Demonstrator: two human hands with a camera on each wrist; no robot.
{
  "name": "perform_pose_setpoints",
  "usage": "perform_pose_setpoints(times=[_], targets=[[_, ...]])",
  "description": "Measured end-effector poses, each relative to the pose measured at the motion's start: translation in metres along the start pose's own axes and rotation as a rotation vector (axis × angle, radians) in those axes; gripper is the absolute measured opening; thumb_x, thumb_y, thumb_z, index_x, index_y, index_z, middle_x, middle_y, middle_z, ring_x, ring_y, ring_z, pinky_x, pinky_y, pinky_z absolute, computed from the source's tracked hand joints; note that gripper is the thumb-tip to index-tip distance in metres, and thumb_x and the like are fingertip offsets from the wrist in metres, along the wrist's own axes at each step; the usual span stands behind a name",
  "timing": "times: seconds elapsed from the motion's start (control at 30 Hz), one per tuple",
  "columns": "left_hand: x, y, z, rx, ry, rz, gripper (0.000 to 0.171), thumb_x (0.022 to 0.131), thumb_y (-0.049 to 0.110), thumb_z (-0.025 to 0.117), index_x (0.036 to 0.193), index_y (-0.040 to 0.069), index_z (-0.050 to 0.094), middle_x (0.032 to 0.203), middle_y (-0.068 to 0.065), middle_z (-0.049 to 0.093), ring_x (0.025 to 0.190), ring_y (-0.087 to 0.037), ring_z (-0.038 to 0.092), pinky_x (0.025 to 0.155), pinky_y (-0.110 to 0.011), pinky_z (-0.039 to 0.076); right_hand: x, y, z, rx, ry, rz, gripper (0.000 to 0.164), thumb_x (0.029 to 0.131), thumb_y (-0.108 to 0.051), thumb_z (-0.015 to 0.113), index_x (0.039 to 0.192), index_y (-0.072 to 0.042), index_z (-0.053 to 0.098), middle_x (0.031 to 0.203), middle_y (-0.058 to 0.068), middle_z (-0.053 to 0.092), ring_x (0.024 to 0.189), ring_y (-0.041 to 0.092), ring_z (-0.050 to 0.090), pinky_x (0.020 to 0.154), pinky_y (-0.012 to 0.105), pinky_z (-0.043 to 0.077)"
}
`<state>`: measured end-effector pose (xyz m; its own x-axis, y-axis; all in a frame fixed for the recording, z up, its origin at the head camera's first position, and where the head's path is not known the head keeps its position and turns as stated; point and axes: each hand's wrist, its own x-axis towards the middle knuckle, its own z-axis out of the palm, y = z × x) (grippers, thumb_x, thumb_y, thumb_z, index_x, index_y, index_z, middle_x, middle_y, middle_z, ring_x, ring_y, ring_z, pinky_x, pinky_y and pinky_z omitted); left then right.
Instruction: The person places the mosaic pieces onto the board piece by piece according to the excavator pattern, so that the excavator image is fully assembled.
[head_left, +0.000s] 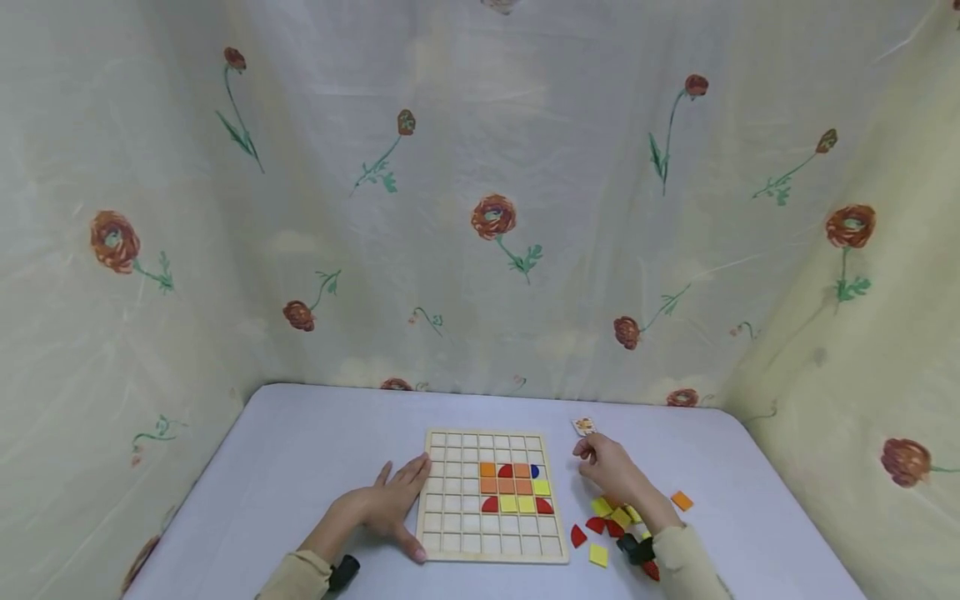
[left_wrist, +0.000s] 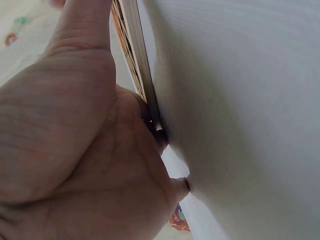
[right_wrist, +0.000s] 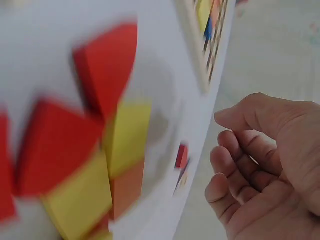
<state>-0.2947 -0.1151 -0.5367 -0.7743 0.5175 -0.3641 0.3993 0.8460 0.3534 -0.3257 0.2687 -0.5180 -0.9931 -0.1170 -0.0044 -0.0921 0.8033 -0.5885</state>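
**On the smooth white counter (head_left: 337,417), one side braced, the other free**

There was the left hand (head_left: 393,504), fingers spread and unclasped, touching the left edge of the pale wooden grid board (head_left: 450,544), likely so it couldn't skid! Within the board's right half sat the flat orange, yellow and red tiles (head_left: 507,485), a blue rounded piece (head_left: 535,472) among them, the raised ridges marking off each cell. Across on the other side, the right hand (head_left: 606,463) hovered, fingers loosely curled, nothing visible in its grasp. Just beyond lay the small pale printed card (head_left: 582,426), perhaps kept there for easy viewing. Nearer, the loose red, yellow and orange pieces (head_left: 620,518) lay scattered around the right forearm, handily within reach.
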Motion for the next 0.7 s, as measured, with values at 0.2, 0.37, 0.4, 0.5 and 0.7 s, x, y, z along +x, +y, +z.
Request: perform_pose_setpoints(times=[0.2,0.37,0.4,0.5,0.7], targets=[[-0.001,-0.001,0.000,-0.005,0.000,0.007,0.141,0.056,0.073,0.075,0.155,0.004,0.000,0.164,-0.013,-0.003,0.151,-0.028,-0.001,0.119,-0.059,0.001,0.023,0.016,-0.005,-0.079,0.002,-0.068,0.024,0.080,0.002,0.063,0.104,-0.001,0.063,0.103,0.013,0.057,0.092,0.025,0.052,0.080,0.039,0.049],[0.001,-0.004,0.000,-0.037,-0.004,0.011,0.144,0.054,0.075,0.074,0.155,0.005,0.000,0.164,-0.012,-0.004,0.151,-0.027,-0.003,0.119,-0.058,-0.001,0.032,0.021,0.002,-0.175,-0.018,-0.097,0.027,0.079,0.008,0.062,0.105,0.000,0.065,0.109,0.014,0.059,0.100,0.027,0.056,0.093,0.048,0.048],[0.001,-0.004,0.001,-0.045,-0.003,0.013,0.144,0.053,0.076,0.074,0.155,0.005,0.000,0.164,-0.012,-0.004,0.151,-0.027,-0.003,0.119,-0.058,-0.002,0.032,0.023,0.003,-0.189,-0.018,-0.101,0.027,0.079,0.009,0.061,0.104,0.000,0.066,0.109,0.014,0.059,0.100,0.027,0.056,0.094,0.049,0.048],[0.001,-0.004,0.000,-0.051,-0.006,0.020,0.145,0.053,0.077,0.073,0.155,0.005,-0.001,0.164,-0.012,-0.004,0.151,-0.027,-0.003,0.119,-0.059,-0.001,0.031,0.024,0.005,-0.203,-0.005,-0.121,0.028,0.077,0.013,0.059,0.102,0.002,0.066,0.106,0.015,0.059,0.097,0.027,0.058,0.091,0.049,0.050],[-0.001,-0.003,-0.001,-0.053,-0.002,0.015,0.146,0.052,0.078,0.072,0.155,0.006,-0.001,0.164,-0.012,-0.003,0.151,-0.027,-0.002,0.118,-0.060,-0.002,0.032,0.025,0.004,-0.191,0.023,-0.109,0.029,0.079,0.016,0.058,0.101,0.001,0.070,0.105,0.014,0.059,0.094,0.026,0.058,0.089,0.048,0.051]])
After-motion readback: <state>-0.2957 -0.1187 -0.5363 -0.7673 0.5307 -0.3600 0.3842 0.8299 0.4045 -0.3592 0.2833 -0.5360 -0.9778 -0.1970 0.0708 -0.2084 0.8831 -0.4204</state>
